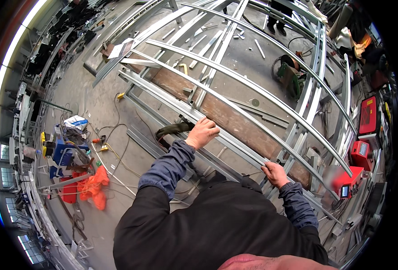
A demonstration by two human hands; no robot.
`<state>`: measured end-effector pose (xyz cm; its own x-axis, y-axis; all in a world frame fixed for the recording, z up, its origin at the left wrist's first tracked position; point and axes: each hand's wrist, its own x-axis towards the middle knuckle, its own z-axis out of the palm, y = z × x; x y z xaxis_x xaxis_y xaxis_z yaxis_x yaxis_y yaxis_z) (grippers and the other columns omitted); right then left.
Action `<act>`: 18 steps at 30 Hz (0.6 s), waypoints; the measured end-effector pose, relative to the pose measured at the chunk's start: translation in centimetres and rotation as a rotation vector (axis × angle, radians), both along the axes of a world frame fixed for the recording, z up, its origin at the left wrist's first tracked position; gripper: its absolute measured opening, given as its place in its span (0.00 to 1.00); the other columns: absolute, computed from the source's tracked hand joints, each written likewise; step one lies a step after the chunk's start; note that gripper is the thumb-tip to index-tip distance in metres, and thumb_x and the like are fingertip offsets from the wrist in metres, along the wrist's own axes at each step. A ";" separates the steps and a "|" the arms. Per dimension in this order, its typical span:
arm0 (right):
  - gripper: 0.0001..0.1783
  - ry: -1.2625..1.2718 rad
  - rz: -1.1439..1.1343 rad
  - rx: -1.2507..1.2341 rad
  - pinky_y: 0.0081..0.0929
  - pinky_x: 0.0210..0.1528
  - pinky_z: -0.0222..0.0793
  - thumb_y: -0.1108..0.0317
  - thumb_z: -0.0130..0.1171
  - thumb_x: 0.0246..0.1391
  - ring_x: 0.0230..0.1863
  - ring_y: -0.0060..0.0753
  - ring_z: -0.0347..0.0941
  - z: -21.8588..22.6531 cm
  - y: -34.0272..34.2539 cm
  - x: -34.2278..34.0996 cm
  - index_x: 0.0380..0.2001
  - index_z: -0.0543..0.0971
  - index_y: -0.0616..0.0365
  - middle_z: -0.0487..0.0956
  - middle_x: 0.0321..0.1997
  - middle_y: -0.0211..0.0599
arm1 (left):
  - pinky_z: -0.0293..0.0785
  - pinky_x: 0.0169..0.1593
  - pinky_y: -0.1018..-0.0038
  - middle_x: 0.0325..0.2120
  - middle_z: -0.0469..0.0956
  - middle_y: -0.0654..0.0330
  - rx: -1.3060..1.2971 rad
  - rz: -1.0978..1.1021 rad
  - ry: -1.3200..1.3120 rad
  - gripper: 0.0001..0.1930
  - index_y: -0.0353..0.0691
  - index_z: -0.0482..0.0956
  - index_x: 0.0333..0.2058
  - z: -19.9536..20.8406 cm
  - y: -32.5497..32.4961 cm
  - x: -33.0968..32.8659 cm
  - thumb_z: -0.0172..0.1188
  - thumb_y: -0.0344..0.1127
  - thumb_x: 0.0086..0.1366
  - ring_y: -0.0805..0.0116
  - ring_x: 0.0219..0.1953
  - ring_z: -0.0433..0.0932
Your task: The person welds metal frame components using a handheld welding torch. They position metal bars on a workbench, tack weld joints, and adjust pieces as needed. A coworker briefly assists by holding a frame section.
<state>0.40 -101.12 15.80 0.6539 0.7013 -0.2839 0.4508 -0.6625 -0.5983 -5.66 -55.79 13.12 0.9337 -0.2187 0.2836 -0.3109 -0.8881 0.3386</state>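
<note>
A long silvery metal profile (164, 100) runs across in front of me, from the upper left down to the right. My left hand (203, 133) is closed over it near the middle, fingers curled on its top edge. Farther right, my right hand (275, 174) grips the same profile with the thumb and bent fingers; the underside of that grip is hidden. Just beyond the profile lies a rusty brown flat beam (237, 122). Several other silver rails (235, 67) cross above and past it as an open frame.
To the left, cables, a blue machine (66, 155) and orange cloth (94, 186) lie on the floor. Red machines (361, 153) stand at the right. A green coiled tool (291, 76) and metal offcuts lie beyond the beam. Another person's legs (277, 18) show at the far side.
</note>
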 end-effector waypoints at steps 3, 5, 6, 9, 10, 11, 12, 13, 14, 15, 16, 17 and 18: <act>0.14 -0.101 -0.005 0.083 0.54 0.44 0.76 0.56 0.65 0.72 0.45 0.62 0.80 -0.6 0.4 -0.2 0.39 0.81 0.56 0.80 0.38 0.48 | 0.72 0.64 0.56 0.42 0.79 0.62 -0.015 -0.027 0.025 0.09 0.49 0.87 0.44 -1.0 0.4 0.1 0.72 0.42 0.69 0.56 0.51 0.79; 0.14 -0.088 -0.002 0.025 0.53 0.45 0.77 0.56 0.65 0.71 0.45 0.60 0.80 -0.8 0.5 -0.2 0.39 0.82 0.56 0.79 0.39 0.46 | 0.73 0.61 0.58 0.42 0.79 0.61 -0.020 -0.017 0.016 0.09 0.49 0.87 0.44 -1.6 0.5 0.1 0.72 0.42 0.68 0.55 0.50 0.78; 0.14 -0.083 0.004 -0.005 0.53 0.45 0.77 0.55 0.65 0.71 0.45 0.59 0.81 -0.9 0.5 -0.1 0.39 0.82 0.56 0.79 0.40 0.45 | 0.72 0.61 0.58 0.42 0.79 0.61 -0.036 -0.016 0.022 0.09 0.49 0.87 0.44 -1.9 0.5 0.1 0.72 0.42 0.68 0.55 0.50 0.78; 0.15 -0.067 0.017 -0.010 0.52 0.45 0.78 0.55 0.65 0.71 0.45 0.59 0.81 -1.1 0.7 0.1 0.39 0.82 0.56 0.78 0.40 0.45 | 0.72 0.61 0.58 0.41 0.79 0.62 -0.064 -0.011 0.060 0.09 0.49 0.87 0.44 -2.4 0.7 0.1 0.73 0.41 0.68 0.55 0.50 0.78; 0.15 -0.056 0.026 -0.027 0.52 0.45 0.78 0.55 0.65 0.71 0.46 0.59 0.81 -1.2 0.8 0.2 0.39 0.82 0.56 0.78 0.40 0.45 | 0.72 0.60 0.58 0.41 0.79 0.62 -0.063 -0.019 0.062 0.09 0.49 0.87 0.44 -2.6 0.8 0.1 0.73 0.41 0.67 0.55 0.50 0.78; 0.15 -0.052 0.031 -0.031 0.52 0.46 0.78 0.55 0.65 0.71 0.46 0.58 0.81 -1.3 1.0 0.2 0.39 0.82 0.56 0.79 0.41 0.45 | 0.71 0.59 0.58 0.41 0.79 0.62 -0.058 -0.026 0.070 0.09 0.49 0.87 0.44 -2.6 1.1 0.2 0.73 0.41 0.67 0.56 0.50 0.78; 0.15 -0.048 0.038 -0.052 0.52 0.46 0.79 0.55 0.65 0.71 0.47 0.58 0.81 -1.3 1.2 0.2 0.40 0.82 0.56 0.79 0.41 0.45 | 0.71 0.59 0.58 0.41 0.78 0.62 -0.056 -0.036 0.082 0.09 0.49 0.87 0.44 -2.7 1.3 0.2 0.73 0.42 0.67 0.56 0.50 0.78; 0.14 -0.067 0.044 -0.026 0.52 0.46 0.79 0.55 0.65 0.71 0.47 0.58 0.81 -1.4 1.5 0.1 0.41 0.83 0.55 0.79 0.41 0.45 | 0.71 0.60 0.58 0.42 0.79 0.63 -0.051 -0.030 0.116 0.10 0.52 0.87 0.44 -2.8 1.6 0.2 0.73 0.45 0.68 0.57 0.52 0.78; 0.14 -0.059 0.040 -0.034 0.51 0.47 0.79 0.55 0.65 0.71 0.47 0.57 0.81 -1.6 1.7 0.0 0.42 0.83 0.55 0.80 0.41 0.45 | 0.71 0.59 0.58 0.42 0.79 0.63 -0.049 -0.029 0.136 0.10 0.52 0.87 0.44 -2.9 1.8 0.3 0.73 0.45 0.68 0.56 0.51 0.78; 0.13 -0.125 0.041 -0.016 0.51 0.45 0.79 0.55 0.65 0.70 0.47 0.56 0.82 -1.9 1.9 -0.3 0.43 0.84 0.53 0.80 0.42 0.44 | 0.71 0.59 0.58 0.42 0.79 0.63 -0.046 -0.026 0.124 0.10 0.52 0.88 0.43 -3.0 2.0 0.3 0.73 0.45 0.68 0.56 0.51 0.78; 0.11 -0.142 0.048 -0.039 0.51 0.46 0.79 0.57 0.66 0.69 0.47 0.56 0.82 -2.2 2.0 -0.6 0.43 0.85 0.52 0.80 0.41 0.44 | 0.71 0.58 0.58 0.42 0.79 0.63 -0.034 -0.019 0.142 0.09 0.52 0.88 0.43 -3.1 2.1 0.2 0.73 0.45 0.68 0.56 0.50 0.78; 0.11 -0.158 0.044 -0.036 0.50 0.47 0.78 0.58 0.66 0.69 0.47 0.56 0.81 -2.7 2.2 -0.7 0.43 0.85 0.52 0.80 0.41 0.44 | 0.71 0.57 0.58 0.42 0.79 0.64 -0.024 -0.029 0.140 0.09 0.52 0.88 0.42 -3.3 2.0 0.3 0.73 0.45 0.67 0.55 0.50 0.77; 0.10 -0.167 0.034 -0.031 0.50 0.48 0.78 0.59 0.66 0.68 0.48 0.55 0.81 -3.2 2.1 -1.0 0.43 0.85 0.53 0.80 0.41 0.44 | 0.71 0.56 0.58 0.41 0.80 0.63 -0.028 -0.034 0.106 0.09 0.51 0.88 0.42 -3.4 2.0 0.3 0.74 0.43 0.66 0.54 0.49 0.78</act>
